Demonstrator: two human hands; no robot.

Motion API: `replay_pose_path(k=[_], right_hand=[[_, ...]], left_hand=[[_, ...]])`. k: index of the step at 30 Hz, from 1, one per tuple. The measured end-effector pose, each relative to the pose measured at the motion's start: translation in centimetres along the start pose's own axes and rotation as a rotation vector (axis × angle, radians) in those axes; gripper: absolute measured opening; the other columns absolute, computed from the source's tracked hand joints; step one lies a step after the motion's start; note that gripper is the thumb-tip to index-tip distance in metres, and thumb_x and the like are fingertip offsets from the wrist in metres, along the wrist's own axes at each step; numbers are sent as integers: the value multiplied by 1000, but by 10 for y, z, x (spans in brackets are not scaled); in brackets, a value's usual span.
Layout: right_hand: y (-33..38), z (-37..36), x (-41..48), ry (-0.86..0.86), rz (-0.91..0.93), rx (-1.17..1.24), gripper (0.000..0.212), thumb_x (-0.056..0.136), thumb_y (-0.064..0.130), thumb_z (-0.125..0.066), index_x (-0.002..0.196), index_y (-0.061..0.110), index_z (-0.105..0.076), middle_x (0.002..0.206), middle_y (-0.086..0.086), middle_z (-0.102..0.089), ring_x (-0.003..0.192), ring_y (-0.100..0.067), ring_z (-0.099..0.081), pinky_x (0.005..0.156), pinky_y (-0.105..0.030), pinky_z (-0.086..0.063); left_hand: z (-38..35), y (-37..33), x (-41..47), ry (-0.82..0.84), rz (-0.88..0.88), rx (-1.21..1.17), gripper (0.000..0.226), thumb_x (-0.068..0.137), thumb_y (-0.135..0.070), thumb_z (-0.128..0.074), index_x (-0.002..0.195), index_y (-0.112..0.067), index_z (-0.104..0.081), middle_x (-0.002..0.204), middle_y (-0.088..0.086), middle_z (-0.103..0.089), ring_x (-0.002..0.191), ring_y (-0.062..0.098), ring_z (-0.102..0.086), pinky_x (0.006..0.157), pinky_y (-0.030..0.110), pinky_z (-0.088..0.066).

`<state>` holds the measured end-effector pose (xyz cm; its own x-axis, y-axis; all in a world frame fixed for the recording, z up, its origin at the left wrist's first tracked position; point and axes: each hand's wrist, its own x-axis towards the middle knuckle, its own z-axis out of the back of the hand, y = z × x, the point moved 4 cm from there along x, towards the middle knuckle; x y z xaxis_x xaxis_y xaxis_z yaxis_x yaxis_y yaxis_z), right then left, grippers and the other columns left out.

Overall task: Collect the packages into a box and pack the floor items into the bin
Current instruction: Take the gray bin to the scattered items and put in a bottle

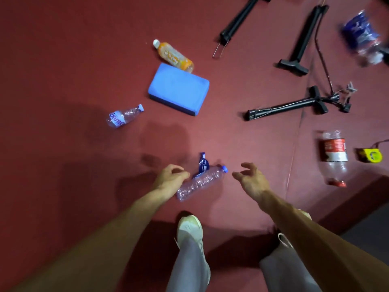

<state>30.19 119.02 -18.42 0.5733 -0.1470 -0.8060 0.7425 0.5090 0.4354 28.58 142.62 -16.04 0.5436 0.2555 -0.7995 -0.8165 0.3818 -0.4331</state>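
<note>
The pickup step is in hand: the crushed clear bottle (200, 183) lies on the near floor (227, 207) between both grips. Left grip (171, 175) and right grip (250, 178) hang loosely curled, holding nothing. Next, one must close round the bottle.

**Bare forearms, grey trousers, pale trainers**

Both forearms are uncovered along all of their visible length, down to the left hand (170, 175) and the right hand (250, 178). The legs wear loose light-grey trousers (187, 266) of smooth cloth with soft folds. The left shoe (189, 228) is an off-white trainer with a rounded toe, a finely perforated upper and a pale sole edge. The right shoe (306, 214) is mostly hidden behind the arm, so only a pale sliver shows. A thin white loop (283, 239) sits at the right trouser hem, too small to identify.
</note>
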Motion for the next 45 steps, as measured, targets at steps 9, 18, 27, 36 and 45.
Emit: replay_pose_path(k=[9, 18, 27, 36, 45], right_hand=[[-84, -43, 102, 30, 70, -29, 45, 88, 27, -62, 130, 19, -48, 120, -5, -60, 95, -23, -61, 81, -31, -46], [-154, 34, 148, -32, -11, 95, 41, 85, 22, -66, 124, 20, -53, 113, -7, -62, 99, -27, -63, 93, -49, -51], [-160, 188, 125, -126, -73, 116, 47, 87, 22, -64, 130, 11, -49, 123, -13, -61, 110, -27, -59, 73, -16, -33], [-213, 306, 165, -369, -146, 111, 63, 81, 33, -69, 133, 8, -44, 131, -18, -47, 123, -34, -46, 102, -37, -37], [-245, 285, 259, -365, -130, -57, 73, 79, 35, -71, 137, 7, -37, 136, -16, -43, 127, -34, -42, 103, -42, -39]], left_hand=[[-130, 71, 110, -79, -59, 396, 86, 67, -43, -77, 142, -30, -36, 144, 2, -38, 135, 24, -37, 110, 36, -29], [-189, 68, 120, -188, -84, 505, 68, 65, -42, -80, 124, -23, -54, 119, 10, -51, 118, 32, -47, 98, 40, -37], [-257, -126, 65, 13, -196, 381, 45, 65, -45, -79, 97, -21, -59, 107, 6, -62, 93, 24, -61, 83, 33, -48], [-368, -234, 55, 89, -296, 463, 46, 70, -46, -74, 105, -20, -61, 105, 4, -64, 94, 24, -63, 77, 31, -46], [-421, -209, 113, 169, -328, 334, 41, 62, -48, -76, 93, -26, -62, 90, -5, -70, 82, 17, -68, 82, 40, -55]])
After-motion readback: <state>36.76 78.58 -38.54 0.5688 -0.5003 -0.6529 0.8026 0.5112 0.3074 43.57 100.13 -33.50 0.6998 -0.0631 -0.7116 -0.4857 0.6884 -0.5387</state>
